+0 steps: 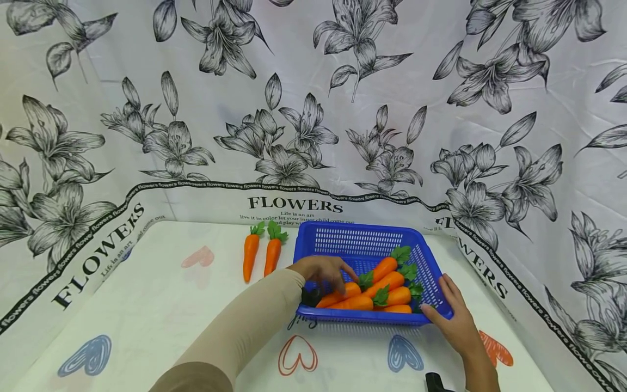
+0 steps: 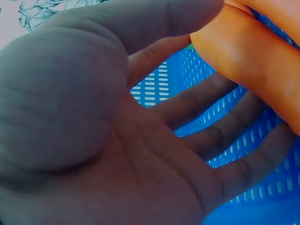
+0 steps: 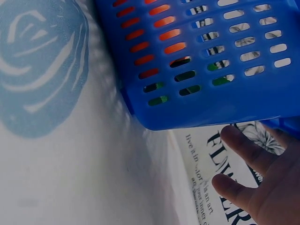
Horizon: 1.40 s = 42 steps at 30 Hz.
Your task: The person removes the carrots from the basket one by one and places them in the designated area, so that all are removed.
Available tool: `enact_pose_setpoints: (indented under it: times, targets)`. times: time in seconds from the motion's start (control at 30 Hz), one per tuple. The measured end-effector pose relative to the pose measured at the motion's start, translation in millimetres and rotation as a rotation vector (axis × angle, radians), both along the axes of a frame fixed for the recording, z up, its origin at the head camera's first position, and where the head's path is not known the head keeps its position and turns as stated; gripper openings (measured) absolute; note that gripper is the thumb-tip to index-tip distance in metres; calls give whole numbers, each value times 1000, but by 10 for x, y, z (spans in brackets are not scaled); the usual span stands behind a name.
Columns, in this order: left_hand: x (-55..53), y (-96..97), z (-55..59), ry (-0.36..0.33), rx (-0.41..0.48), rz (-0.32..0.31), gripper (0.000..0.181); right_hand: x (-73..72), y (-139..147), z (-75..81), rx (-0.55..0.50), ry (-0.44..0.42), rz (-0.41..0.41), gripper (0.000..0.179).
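L hand [image 1: 320, 270] at a smooth, tapered orange carrot [image 2: 248, 58] inside the blue perforated plastic basket [image 1: 360, 227]; can't tell if it's gripped. R hand [image 1: 456, 321], fingers apart, touches basket's R rim.

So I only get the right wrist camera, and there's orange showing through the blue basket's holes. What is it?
Observer: Carrots with green leafy tops, piled together in the basket.
Operator: Are any outside?
Observer: Yes, two carrots lie side by side on the white tabletop, left of it.
Operator: Where's the other hand?
Observer: The left hand is down inside the basket, at the carrots.
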<state>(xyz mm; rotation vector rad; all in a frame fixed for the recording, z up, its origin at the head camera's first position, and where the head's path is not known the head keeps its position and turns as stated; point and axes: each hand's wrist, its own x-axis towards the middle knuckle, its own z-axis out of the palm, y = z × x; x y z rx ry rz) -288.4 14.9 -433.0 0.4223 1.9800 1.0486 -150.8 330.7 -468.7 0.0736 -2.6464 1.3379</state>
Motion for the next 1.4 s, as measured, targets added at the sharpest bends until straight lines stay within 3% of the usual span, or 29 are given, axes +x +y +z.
enact_pose_setpoints:
  times: [0.37,0.7,0.83,1.1,1.4]
  targets:
    - [3,-19,-13,47,-70,-70,49,8,-17,25,13,-4,-5,84]
    - [6,-23,-15,67,-43,-42,48,10,-19,20,7,-2,-4,84]
    - [-2,-35,2,51,22,-18,49,9,-16,16,-1,6,-1,83]
    - [-58,-72,27,14,232,111,52,7,-13,18,21,-5,-7,84]
    - [-79,-85,17,8,303,175,51,11,-11,22,19,-3,-7,83]
